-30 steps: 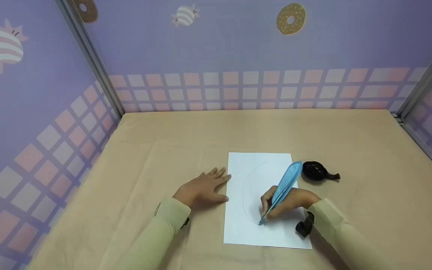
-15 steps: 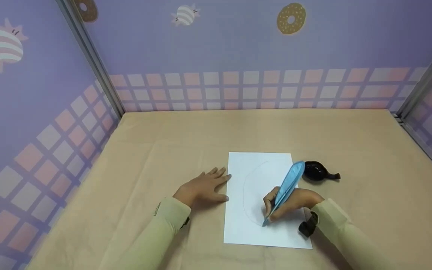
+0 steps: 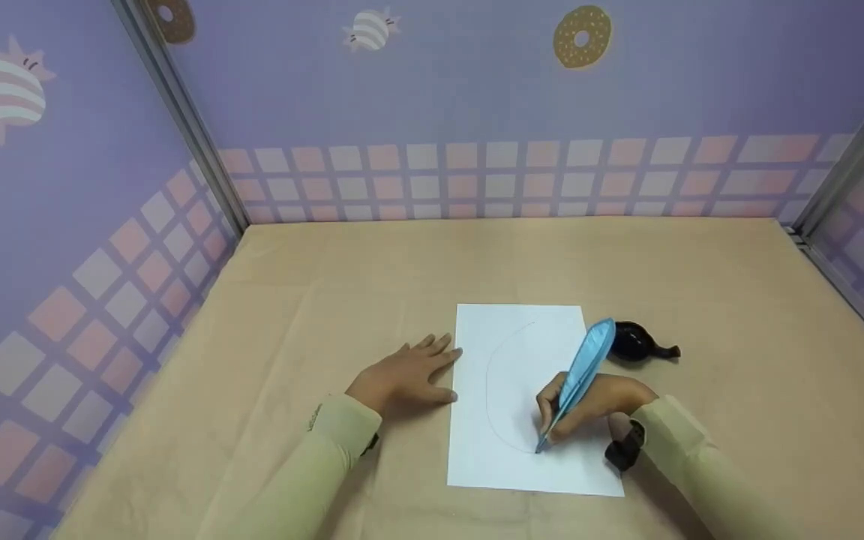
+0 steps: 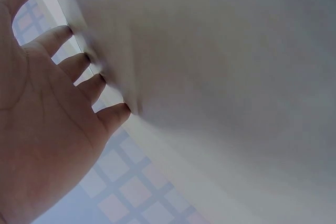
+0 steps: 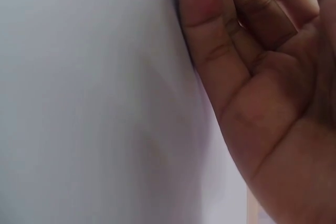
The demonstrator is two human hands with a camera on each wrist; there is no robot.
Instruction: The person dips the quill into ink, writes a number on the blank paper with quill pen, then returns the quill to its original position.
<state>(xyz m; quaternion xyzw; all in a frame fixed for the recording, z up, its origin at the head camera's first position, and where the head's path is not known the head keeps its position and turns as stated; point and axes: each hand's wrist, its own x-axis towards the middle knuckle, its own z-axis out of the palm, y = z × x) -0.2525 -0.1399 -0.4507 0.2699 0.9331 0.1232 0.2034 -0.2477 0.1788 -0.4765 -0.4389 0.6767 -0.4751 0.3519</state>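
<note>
One light-blue feather pen (image 3: pixel 588 360) slants across my head view, its tip down on a white sheet of paper (image 3: pixel 488 469) and its plume leaning up to the right. I see the right hand (image 3: pixel 603 394) holding it, the grip closed around the lower shaft, thumb and fingers pinching a little above the tip. From that tip a thin curved line (image 3: pixel 487 390) bows out to the left and climbs toward the top of the sheet. The left hand (image 3: pixel 409 379) has its back upward, its grip slack, fingers spread, with index finger and thumb tips at the sheet's left edge (my left wrist view gives me those splayed fingers from the palm side). Just beside the sheet's right edge sits a glossy black stemmed object (image 3: pixel 636 343), partly behind the plume. Everything rests on a desk (image 3: pixel 349 277) under tan cloth. Beyond it stands a purple wall (image 3: pixel 439 97) with rows of pink and white squares and a printed doughnut (image 3: pixel 567 37).
</note>
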